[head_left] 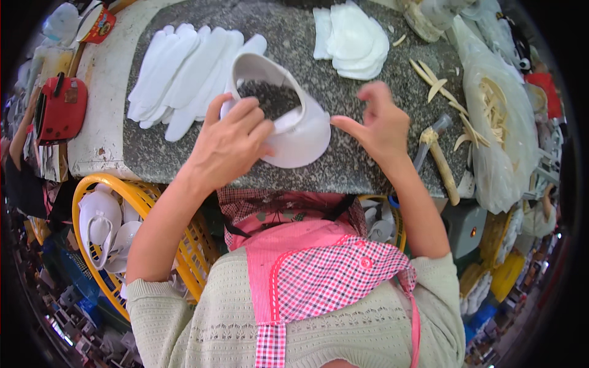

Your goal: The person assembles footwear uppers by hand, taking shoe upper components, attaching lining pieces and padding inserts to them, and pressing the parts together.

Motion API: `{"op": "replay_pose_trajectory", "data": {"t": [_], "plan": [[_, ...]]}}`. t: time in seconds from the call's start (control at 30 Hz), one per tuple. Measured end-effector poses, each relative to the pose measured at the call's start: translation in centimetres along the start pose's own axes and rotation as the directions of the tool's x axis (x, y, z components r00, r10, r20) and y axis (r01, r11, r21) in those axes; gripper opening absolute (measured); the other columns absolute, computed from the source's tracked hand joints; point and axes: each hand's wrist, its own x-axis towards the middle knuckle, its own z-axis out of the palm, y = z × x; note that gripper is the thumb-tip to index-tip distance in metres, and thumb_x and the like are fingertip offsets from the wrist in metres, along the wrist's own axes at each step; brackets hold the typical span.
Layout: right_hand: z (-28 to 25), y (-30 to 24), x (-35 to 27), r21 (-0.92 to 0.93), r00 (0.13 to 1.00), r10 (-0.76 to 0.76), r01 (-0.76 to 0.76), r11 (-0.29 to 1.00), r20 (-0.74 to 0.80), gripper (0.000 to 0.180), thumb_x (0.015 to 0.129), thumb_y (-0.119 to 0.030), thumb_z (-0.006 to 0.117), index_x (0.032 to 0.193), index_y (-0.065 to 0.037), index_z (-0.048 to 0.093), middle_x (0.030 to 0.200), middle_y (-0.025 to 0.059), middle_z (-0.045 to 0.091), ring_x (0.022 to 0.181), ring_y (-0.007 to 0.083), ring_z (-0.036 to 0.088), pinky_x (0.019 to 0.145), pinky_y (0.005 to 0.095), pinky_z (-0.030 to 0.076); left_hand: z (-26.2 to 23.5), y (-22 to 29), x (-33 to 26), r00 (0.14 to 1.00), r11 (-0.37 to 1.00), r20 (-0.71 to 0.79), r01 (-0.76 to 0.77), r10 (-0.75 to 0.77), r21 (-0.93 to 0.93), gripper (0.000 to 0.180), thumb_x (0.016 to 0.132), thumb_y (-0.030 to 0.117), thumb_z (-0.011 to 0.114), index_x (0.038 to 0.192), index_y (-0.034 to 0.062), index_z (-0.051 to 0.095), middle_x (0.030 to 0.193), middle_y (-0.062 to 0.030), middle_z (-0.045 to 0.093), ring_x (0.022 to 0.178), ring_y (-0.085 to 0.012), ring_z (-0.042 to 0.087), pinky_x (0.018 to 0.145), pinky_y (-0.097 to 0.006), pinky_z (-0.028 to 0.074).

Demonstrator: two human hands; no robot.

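Observation:
A white shoe upper (300,144) is held above the grey stone-patterned worktop, its round opening facing up and its rounded toe toward me. My left hand (230,138) grips its left side, fingers bent over the rim. At the other side is my right hand (383,126), its thumb stretched toward the upper's right edge and its fingers curled but apart from the thumb; nothing shows in it. Whether that thumb touches the upper I cannot tell. Long white insole-shaped pieces (178,67) lie fanned out behind my left hand. Behind my right hand sits a stack of shorter rounded white pieces (356,43).
Pale curved strips (432,83) lie at the right, beside a wooden stick (442,165) and a clear plastic bag (500,147) of similar strips. A yellow basket (98,179) of white uppers stands at lower left. A red box-like object (63,109) is at far left.

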Motion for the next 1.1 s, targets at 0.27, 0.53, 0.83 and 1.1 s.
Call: {"op": "replay_pose_trajectory", "data": {"t": [0.27, 0.53, 0.83, 1.1], "plan": [[-2.4, -1.1, -0.5, 0.918, 0.890, -0.310, -0.230, 0.324, 0.333, 0.085, 0.059, -0.042, 0.080, 0.121, 0.007, 0.049, 0.114, 0.0101, 0.057, 0.101, 0.0166, 0.055, 0.089, 0.0291, 0.041, -2.8, 2.7, 1.7, 0.971, 0.995, -0.240, -0.042, 0.020, -0.089, 0.042, 0.065, 0.037, 0.070, 0.104, 0.0230, 0.065, 0.080, 0.0048, 0.054, 0.088, -0.0138, 0.051, 0.092, -0.043, 0.024], [-1.0, -3.3, -2.1, 0.654, 0.942, -0.230, 0.336, 0.677, -0.246, 0.019, 0.087, -0.011, 0.059, 0.097, 0.004, 0.062, 0.082, 0.0112, 0.064, 0.071, 0.0146, 0.061, 0.063, 0.0250, 0.046, -2.8, 2.9, 2.1, 0.998, 0.998, -0.025, 0.059, -0.058, 0.022, 0.032, 0.065, 0.032, 0.072, 0.092, 0.0153, 0.065, 0.079, 0.0071, 0.056, 0.090, -0.0115, 0.049, 0.090, -0.046, 0.022], [0.4, -4.0, -0.3, 0.776, 0.971, -0.092, 0.233, 0.586, -0.222, 0.023, 0.092, -0.021, 0.054, 0.094, 0.002, 0.058, 0.070, 0.0055, 0.061, 0.064, 0.0076, 0.054, 0.056, 0.0232, 0.042, -2.0, 1.7, 1.8, 0.948, 0.984, -0.317, 0.058, -0.001, 0.171, 0.017, 0.068, 0.026, 0.066, 0.076, 0.0130, 0.060, 0.071, 0.0046, 0.051, 0.083, -0.0122, 0.050, 0.092, -0.049, 0.025], [-0.3, -2.8, -0.5, 0.517, 0.919, -0.169, 0.345, 0.783, -0.357, 0.028, 0.090, -0.024, 0.057, 0.092, 0.003, 0.058, 0.070, 0.0029, 0.060, 0.060, 0.0069, 0.052, 0.053, 0.0223, 0.041, -5.4, 1.9, 2.0, 0.976, 0.994, -0.215, 0.013, 0.011, 0.110, 0.014, 0.071, 0.020, 0.065, 0.081, 0.0102, 0.064, 0.077, 0.0002, 0.059, 0.073, -0.0142, 0.052, 0.087, -0.042, 0.033]]}}
